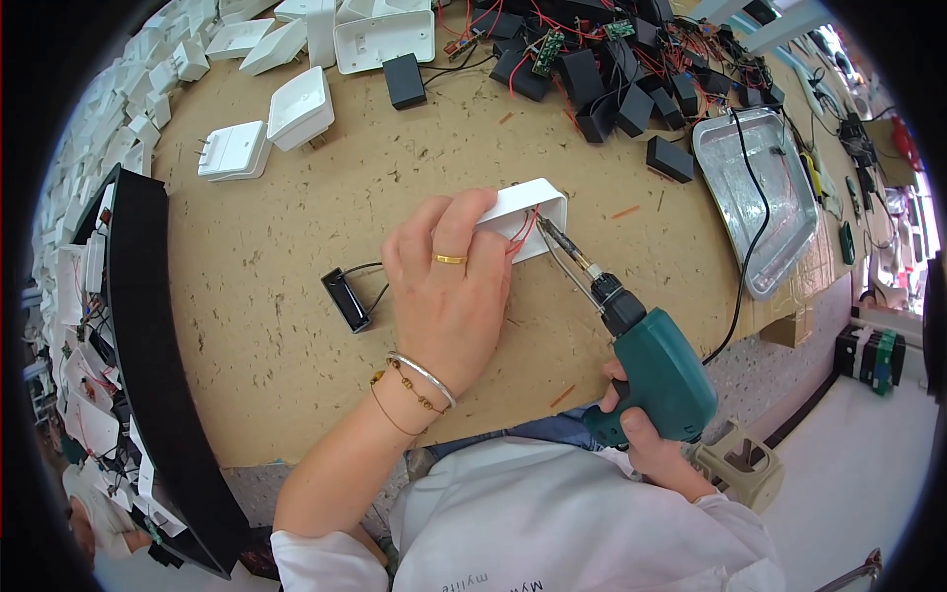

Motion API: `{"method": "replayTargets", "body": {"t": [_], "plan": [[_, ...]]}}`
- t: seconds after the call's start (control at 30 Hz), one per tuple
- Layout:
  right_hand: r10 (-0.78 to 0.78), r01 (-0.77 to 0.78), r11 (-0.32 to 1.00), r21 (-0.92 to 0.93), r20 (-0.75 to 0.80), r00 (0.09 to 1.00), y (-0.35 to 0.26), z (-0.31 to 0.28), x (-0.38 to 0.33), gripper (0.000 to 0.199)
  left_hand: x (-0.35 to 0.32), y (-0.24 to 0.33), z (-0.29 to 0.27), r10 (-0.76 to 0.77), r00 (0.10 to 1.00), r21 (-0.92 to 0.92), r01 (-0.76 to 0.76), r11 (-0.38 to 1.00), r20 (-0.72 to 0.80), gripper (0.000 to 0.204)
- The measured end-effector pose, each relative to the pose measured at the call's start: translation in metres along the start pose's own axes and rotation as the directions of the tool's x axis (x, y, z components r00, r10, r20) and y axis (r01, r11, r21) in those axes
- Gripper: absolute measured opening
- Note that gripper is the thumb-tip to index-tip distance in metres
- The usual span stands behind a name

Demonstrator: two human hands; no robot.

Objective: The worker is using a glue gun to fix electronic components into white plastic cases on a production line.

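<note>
White housing (538,190): in the left hand, tilted, over the desk (266,365); contact with the surface cannot be told.
Left hand (449,271): fingers curled closed on the housing's left end.
Red wires (520,237): at the housing's opening.
Soldering gun (669,370): green, tip inside the housing's opening.
Right hand (646,439): wrapped round the gun's handle, right of the housing and nearer the person.
Black holder (347,301): left of the housing.
Metal tray (728,187): right of the housing.
</note>
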State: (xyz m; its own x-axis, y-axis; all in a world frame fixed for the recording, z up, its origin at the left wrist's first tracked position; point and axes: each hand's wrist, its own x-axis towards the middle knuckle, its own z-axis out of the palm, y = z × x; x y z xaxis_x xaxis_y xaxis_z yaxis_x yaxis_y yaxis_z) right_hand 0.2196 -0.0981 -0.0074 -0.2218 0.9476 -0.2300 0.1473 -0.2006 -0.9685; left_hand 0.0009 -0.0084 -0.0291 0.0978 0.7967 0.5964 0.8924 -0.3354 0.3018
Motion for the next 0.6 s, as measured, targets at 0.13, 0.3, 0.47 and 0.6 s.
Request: {"method": "replayTargets", "body": {"t": [0.13,0.3,0.47,0.6], "plan": [[0.026,-0.026,0.999,0.037,0.004,1.0,0.003,-0.003,-0.005,0.056,0.0,-0.001,-0.001,-0.004,1.0,0.001,0.004,1.0,0.004,0.019],[-0.081,0.08,0.989,0.126,0.0,0.997,0.014,-0.008,-0.01,0.059,0.001,0.0,-0.002,-0.001,1.0,0.004,0.001,1.0,0.001,0.019],[-0.215,0.251,0.921,0.299,-0.147,0.965,0.012,-0.001,0.003,0.06,0.0,0.0,-0.002,-0.002,1.0,0.011,0.002,1.0,-0.006,0.019],[-0.154,0.213,0.883,0.418,-0.17,0.973,0.007,0.002,0.011,0.06,0.002,0.001,-0.003,-0.017,1.0,-0.033,0.017,0.999,0.01,0.018]]}}
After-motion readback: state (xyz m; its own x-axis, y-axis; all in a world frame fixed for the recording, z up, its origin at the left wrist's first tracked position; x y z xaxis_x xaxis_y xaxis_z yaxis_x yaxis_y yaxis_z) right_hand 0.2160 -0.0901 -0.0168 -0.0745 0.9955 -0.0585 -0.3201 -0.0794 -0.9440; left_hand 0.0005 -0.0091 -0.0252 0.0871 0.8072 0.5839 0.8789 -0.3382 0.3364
